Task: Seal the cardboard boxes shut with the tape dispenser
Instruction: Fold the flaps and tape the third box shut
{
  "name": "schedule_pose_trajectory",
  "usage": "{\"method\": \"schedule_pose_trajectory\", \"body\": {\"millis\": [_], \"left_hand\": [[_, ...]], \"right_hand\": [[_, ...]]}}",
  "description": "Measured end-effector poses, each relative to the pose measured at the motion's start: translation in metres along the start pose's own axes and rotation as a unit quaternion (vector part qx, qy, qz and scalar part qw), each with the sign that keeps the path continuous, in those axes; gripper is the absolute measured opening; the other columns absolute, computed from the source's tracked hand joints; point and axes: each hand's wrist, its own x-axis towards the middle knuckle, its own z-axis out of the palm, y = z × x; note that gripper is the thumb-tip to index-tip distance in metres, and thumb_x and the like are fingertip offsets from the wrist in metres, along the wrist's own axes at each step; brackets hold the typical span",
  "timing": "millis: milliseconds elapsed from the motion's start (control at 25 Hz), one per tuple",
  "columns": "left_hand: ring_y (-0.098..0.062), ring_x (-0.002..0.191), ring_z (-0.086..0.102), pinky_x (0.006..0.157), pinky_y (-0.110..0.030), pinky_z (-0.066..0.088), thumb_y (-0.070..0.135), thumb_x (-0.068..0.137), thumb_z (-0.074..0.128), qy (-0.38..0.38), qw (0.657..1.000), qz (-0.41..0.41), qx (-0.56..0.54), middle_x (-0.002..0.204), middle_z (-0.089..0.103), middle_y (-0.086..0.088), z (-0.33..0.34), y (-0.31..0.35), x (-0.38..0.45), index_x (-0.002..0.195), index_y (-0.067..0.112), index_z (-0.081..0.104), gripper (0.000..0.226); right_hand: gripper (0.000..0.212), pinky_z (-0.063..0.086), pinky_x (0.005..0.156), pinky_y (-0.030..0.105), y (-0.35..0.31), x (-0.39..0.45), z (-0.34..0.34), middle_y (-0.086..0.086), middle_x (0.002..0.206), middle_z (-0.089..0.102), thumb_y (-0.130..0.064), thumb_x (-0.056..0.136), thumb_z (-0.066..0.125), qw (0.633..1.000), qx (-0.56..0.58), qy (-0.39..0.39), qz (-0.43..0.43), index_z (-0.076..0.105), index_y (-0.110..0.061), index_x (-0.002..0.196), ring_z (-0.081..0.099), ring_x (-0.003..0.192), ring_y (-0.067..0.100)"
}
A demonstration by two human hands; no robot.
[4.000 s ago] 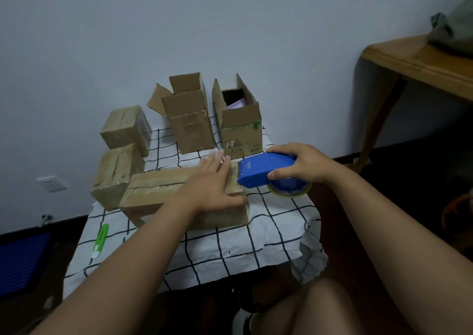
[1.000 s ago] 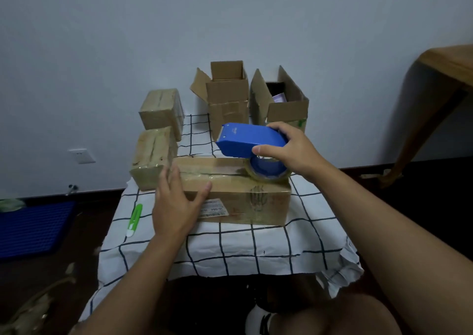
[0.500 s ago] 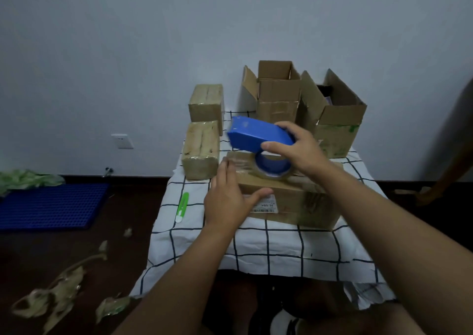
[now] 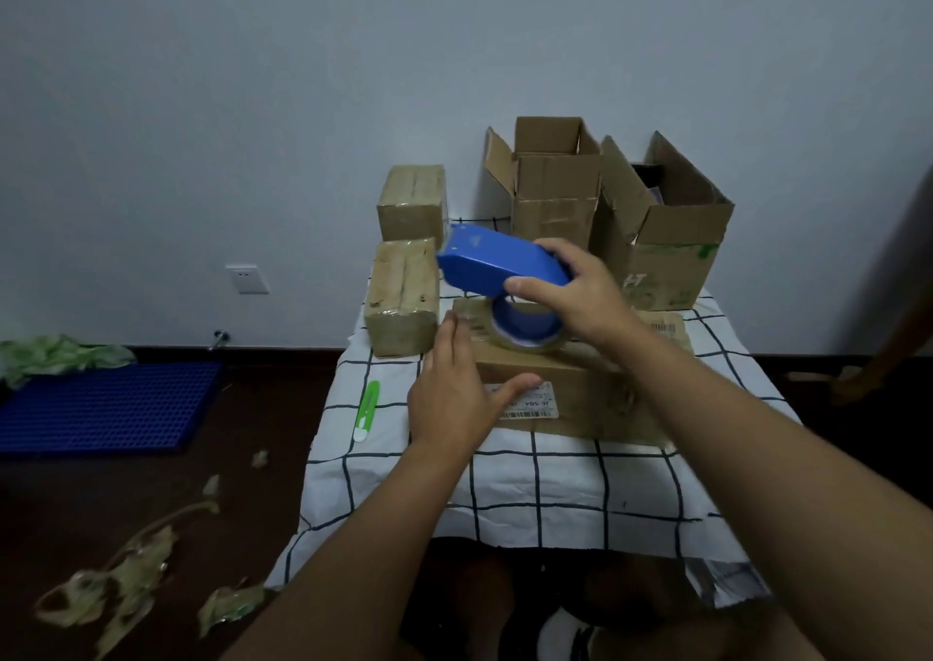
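Table (image 4: pixel 510 489) holds the long box (image 4: pixel 585 382) near its front edge, and you've brought the blue tape dispenser (image 4: pixel 497 261) from the far end up onto its top. Your right hand (image 4: pixel 575 289) curls round the dispenser while your left hand (image 4: pixel 454 398), fingers straight and together, now braces the box's left end, so taping looks underway.

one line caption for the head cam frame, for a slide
Right hand holds the blue tape dispenser on a long cardboard box while the left hand steadies its end.
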Motion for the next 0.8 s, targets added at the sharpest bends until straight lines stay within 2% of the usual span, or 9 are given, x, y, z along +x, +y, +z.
{"method": "schedule_pose_trajectory", "body": {"millis": [80,160,240,320,440,560,680,800], "left_hand": [[-0.02,0.142,0.03,0.1,-0.042,0.044,0.09,0.066,0.041,-0.001,1.0,0.008,-0.003,0.162,0.01,0.004,0.001,-0.001,0.0,0.154,0.017,0.016,0.118],[-0.021,0.14,0.032,0.1,-0.043,0.045,0.09,0.066,0.04,0.005,1.0,0.014,0.004,0.162,0.01,0.004,0.002,-0.001,0.0,0.154,0.016,0.017,0.117],[-0.023,0.139,0.034,0.098,-0.043,0.046,0.09,0.066,0.04,0.015,1.0,0.019,0.002,0.162,0.012,0.004,0.005,-0.002,-0.001,0.153,0.016,0.018,0.117],[-0.024,0.139,0.034,0.098,-0.043,0.046,0.09,0.066,0.041,0.02,1.0,0.018,-0.009,0.162,0.012,0.003,0.007,-0.003,-0.001,0.153,0.015,0.019,0.117],[-0.024,0.14,0.033,0.099,-0.044,0.046,0.089,0.065,0.041,0.027,0.999,0.016,-0.017,0.162,0.012,0.002,0.01,-0.003,-0.001,0.153,0.013,0.019,0.119],[-0.024,0.14,0.034,0.099,-0.045,0.047,0.089,0.064,0.042,0.026,0.999,0.013,-0.021,0.162,0.012,0.003,0.011,-0.001,0.001,0.153,0.015,0.02,0.118],[-0.025,0.137,0.038,0.094,-0.046,0.049,0.091,0.062,0.044,0.018,1.0,0.004,-0.025,0.159,0.018,0.002,0.01,-0.002,0.001,0.151,0.017,0.023,0.118],[-0.027,0.135,0.041,0.091,-0.047,0.05,0.092,0.062,0.042,0.015,0.999,-0.026,-0.012,0.158,0.023,-0.003,0.008,0.0,-0.001,0.147,0.012,0.026,0.117]], "right_hand": [[0.033,0.048,0.076,0.022,0.01,-0.014,-0.041,-0.012,0.103,0.058,-0.031,0.084,0.077,0.999,-0.019,0.014,0.022,0.059,-0.033,0.113,0.058,0.088,0.005],[0.041,0.048,0.083,0.026,0.021,-0.028,-0.086,-0.013,0.104,0.058,-0.035,0.081,0.079,0.997,-0.035,0.041,0.047,0.059,-0.031,0.117,0.058,0.09,0.006],[0.059,0.048,0.08,0.024,0.025,-0.038,-0.115,-0.01,0.105,0.061,-0.048,0.068,0.082,0.993,-0.059,0.078,0.06,0.062,-0.028,0.119,0.06,0.09,0.006],[0.06,0.047,0.076,0.02,0.027,-0.042,-0.124,-0.008,0.105,0.062,-0.048,0.064,0.08,0.992,-0.066,0.089,0.057,0.063,-0.027,0.118,0.06,0.089,0.008],[0.047,0.048,0.074,0.016,0.026,-0.037,-0.103,-0.01,0.103,0.062,-0.04,0.07,0.078,0.995,-0.039,0.077,0.039,0.064,-0.027,0.113,0.06,0.087,0.005],[0.043,0.049,0.075,0.02,0.022,-0.021,-0.067,-0.011,0.102,0.061,-0.038,0.074,0.083,0.998,-0.019,0.054,0.017,0.064,-0.028,0.111,0.061,0.086,0.003],[0.045,0.048,0.073,0.016,0.009,0.001,-0.011,-0.01,0.103,0.061,-0.038,0.074,0.084,1.0,0.008,0.006,-0.011,0.064,-0.026,0.112,0.061,0.085,0.0],[0.046,0.049,0.076,0.02,-0.001,0.011,0.028,-0.006,0.11,0.061,-0.04,0.077,0.082,0.999,0.031,-0.028,-0.024,0.062,-0.027,0.116,0.062,0.094,0.01]]}}
